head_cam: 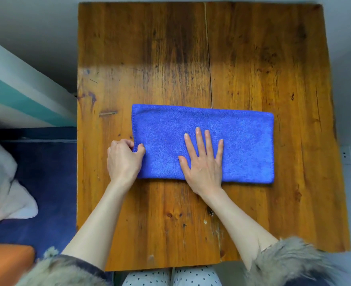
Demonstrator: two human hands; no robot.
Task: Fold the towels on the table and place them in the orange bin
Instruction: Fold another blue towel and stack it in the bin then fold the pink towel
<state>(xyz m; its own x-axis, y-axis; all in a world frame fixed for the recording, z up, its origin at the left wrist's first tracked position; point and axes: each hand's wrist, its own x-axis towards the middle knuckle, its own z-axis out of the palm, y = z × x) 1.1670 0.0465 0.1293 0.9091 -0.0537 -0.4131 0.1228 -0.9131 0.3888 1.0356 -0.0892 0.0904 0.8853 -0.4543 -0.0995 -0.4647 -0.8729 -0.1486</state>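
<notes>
Here is the blue towel (228, 137), lying flat as a long rectangle on the wooden table (191, 48), a little nearer than the middle and running left to right, its long edges neat and its surface smooth. The right hand (203, 162) is pressed palm-down on the cloth just left of its middle, fingers spread wide and straight, pointing toward the far side, the heel of the hand sitting right at the near edge of the towel. The left hand (124, 159) is over at the towel's left end, curled into a pinch: thumb on top of the cloth, the other fingers tucked at the short edge, gripping the near-left portion of that end (whether any fingers are slid underneath, I cannot tell). Both forearms are bare, coming up from furry cuffs (290, 263) at the near edge of the view, with polka-dot trousers (170, 278) just below the table's near edge. Off to the near left, beyond the table, a corner of something orange (7, 263) pokes into view, which may be the bin, though only a flat patch shows. Further left, a pale bundle of cloth (3, 182) rests on a dark blue surface (46, 182), well apart from the table.
</notes>
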